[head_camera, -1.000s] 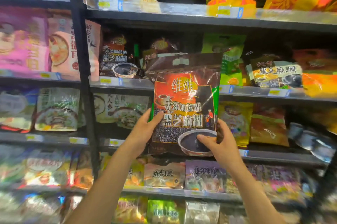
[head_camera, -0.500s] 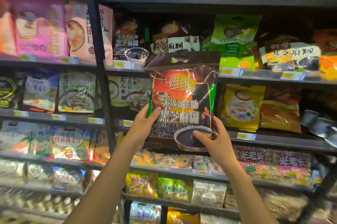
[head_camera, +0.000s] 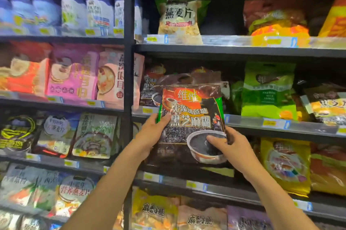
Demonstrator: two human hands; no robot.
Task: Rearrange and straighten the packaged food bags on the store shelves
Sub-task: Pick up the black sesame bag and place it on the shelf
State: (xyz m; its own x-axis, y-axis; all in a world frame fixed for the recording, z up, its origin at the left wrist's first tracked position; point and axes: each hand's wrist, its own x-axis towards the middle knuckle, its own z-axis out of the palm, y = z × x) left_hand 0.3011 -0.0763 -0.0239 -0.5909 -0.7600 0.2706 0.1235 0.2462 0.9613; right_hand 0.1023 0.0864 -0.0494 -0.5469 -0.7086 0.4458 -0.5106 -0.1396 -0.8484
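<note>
Both hands, left hand (head_camera: 152,134) and right hand (head_camera: 231,145), clasp a black sesame bag (head_camera: 191,117) before the middle shelf (head_camera: 280,125), where a careless push risks toppling the dark bags (head_camera: 149,87) behind.

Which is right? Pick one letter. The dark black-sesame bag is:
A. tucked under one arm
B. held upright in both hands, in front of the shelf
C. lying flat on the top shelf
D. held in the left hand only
B: the left hand grips the dark bag at its left edge and the right hand at its lower right corner, upright before the shelf.
</note>
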